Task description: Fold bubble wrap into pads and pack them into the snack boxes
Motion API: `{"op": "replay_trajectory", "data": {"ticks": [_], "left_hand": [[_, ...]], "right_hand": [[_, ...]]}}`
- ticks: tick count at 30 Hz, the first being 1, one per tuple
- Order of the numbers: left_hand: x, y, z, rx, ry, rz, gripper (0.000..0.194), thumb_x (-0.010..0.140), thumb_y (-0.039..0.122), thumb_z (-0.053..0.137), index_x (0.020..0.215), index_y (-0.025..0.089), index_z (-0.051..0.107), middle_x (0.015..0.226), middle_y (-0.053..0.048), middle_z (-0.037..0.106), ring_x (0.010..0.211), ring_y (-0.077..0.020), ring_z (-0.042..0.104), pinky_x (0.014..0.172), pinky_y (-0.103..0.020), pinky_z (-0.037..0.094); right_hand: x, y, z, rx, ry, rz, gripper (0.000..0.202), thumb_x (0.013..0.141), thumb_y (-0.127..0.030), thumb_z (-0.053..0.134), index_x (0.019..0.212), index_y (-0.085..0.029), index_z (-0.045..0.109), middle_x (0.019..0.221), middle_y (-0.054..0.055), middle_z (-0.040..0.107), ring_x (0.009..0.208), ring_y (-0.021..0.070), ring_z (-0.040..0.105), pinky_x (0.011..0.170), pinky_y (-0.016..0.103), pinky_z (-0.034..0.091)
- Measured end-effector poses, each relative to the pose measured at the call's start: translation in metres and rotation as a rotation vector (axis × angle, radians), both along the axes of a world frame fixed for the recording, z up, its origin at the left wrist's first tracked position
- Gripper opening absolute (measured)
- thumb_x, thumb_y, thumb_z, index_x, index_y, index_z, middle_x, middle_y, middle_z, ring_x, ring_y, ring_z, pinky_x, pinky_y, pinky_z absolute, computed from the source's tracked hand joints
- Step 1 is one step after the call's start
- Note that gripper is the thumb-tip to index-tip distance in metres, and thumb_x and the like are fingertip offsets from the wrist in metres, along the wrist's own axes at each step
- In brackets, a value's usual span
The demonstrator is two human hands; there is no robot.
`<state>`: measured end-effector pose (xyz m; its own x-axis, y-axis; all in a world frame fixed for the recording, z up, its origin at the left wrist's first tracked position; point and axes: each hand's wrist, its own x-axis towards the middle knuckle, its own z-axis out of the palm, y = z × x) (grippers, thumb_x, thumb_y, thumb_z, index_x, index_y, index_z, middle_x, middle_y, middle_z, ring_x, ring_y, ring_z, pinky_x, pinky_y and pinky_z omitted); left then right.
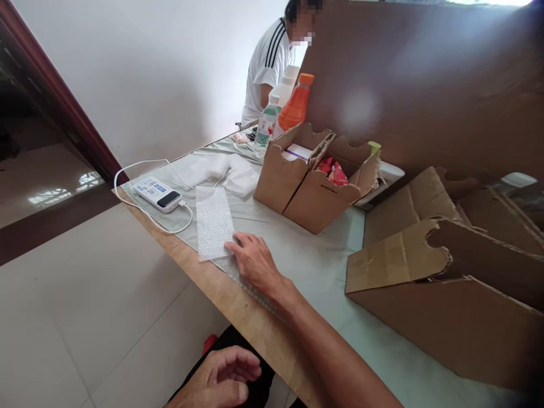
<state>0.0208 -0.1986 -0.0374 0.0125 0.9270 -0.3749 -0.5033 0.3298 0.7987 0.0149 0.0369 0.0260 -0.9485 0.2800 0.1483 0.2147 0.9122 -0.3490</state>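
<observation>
A flat bubble-wrap bag (213,222) lies on the cloth-covered table near its front edge. My right hand (254,259) reaches over the table from the lower right, its fingers spread and touching the right edge of the bag. Off the table edge, low in the view, my left hand (223,374) hangs above my lap with curled fingers, thumb apart, and nothing in it. Left of the bag a white power bank (156,194) rests with a white cable (148,162) looping around it. More clear plastic bags (238,174) lie just behind the bubble-wrap bag.
Two cardboard bins (312,195) hold boxes and red packets. An orange bottle (294,105) and a clear bottle (267,122) stand behind them. Larger cardboard bins (425,317) fill the right side. A person in a white shirt (266,62) sits at the far end.
</observation>
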Motion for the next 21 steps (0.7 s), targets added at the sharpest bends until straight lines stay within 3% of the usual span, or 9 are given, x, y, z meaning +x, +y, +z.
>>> {"op": "replay_trajectory", "data": {"ticks": [2,5,8,12,14,18,21], "left_hand": [[-0.003,-0.008,-0.011,-0.015,-0.067,0.039,0.059,0.071,0.055,0.085,0.118,0.021,0.076,0.118,-0.014,0.076,0.113,-0.0332,0.067,0.105,-0.050,0.044],[-0.004,-0.014,-0.011,0.008,-0.146,0.102,0.055,0.074,0.050,0.085,0.119,0.020,0.077,0.119,-0.016,0.076,0.112,-0.0322,0.068,0.103,-0.048,0.046],[-0.004,-0.007,0.011,0.054,-0.340,0.157,0.061,0.081,0.056,0.078,0.129,0.020,0.073,0.129,-0.018,0.072,0.120,-0.0334,0.066,0.105,-0.048,0.047],[0.001,0.022,0.052,0.071,-0.608,0.243,0.070,0.082,0.068,0.073,0.132,0.021,0.069,0.140,-0.017,0.066,0.132,-0.0370,0.060,0.108,-0.051,0.049],[0.007,0.040,0.064,-0.034,-0.584,0.351,0.059,0.078,0.060,0.080,0.120,0.020,0.074,0.132,-0.015,0.071,0.126,-0.0357,0.064,0.104,-0.048,0.052],[0.026,0.070,0.073,-0.302,-0.322,0.462,0.042,0.059,0.020,0.094,0.097,0.015,0.077,0.105,-0.010,0.079,0.098,-0.0269,0.073,0.089,-0.036,0.059],[0.037,0.091,0.077,-0.242,-0.114,0.396,0.046,0.055,0.020,0.094,0.097,0.015,0.078,0.102,-0.008,0.080,0.089,-0.0222,0.073,0.081,-0.031,0.059]], "right_hand": [[-0.012,-0.003,-0.008,-0.018,0.032,-0.030,0.033,0.095,-0.006,0.053,0.110,-0.021,0.078,0.137,0.013,0.069,0.121,0.0303,0.064,0.098,0.047,0.051],[0.007,-0.007,-0.008,-0.041,0.085,-0.097,0.032,0.097,-0.006,0.053,0.111,-0.020,0.077,0.139,0.013,0.068,0.122,0.0268,0.065,0.101,0.043,0.052],[0.063,-0.013,0.007,-0.145,0.229,-0.134,0.029,0.100,-0.009,0.052,0.112,-0.021,0.076,0.135,0.012,0.069,0.120,0.0225,0.067,0.102,0.039,0.053],[0.161,-0.030,0.038,-0.340,0.351,-0.138,0.029,0.100,-0.009,0.052,0.109,-0.025,0.075,0.132,0.008,0.070,0.121,0.0183,0.067,0.101,0.033,0.056],[0.209,-0.042,0.049,-0.396,0.315,-0.155,0.033,0.098,-0.006,0.051,0.107,-0.027,0.074,0.132,0.006,0.070,0.118,0.0160,0.069,0.098,0.029,0.057],[0.283,-0.074,0.057,-0.398,0.318,-0.248,0.033,0.097,-0.005,0.051,0.108,-0.028,0.073,0.132,0.006,0.069,0.118,0.0151,0.068,0.097,0.027,0.058],[0.313,-0.101,0.052,-0.304,0.372,-0.298,0.036,0.095,-0.002,0.053,0.112,-0.027,0.070,0.136,0.006,0.067,0.124,0.0174,0.064,0.103,0.032,0.056]]}}
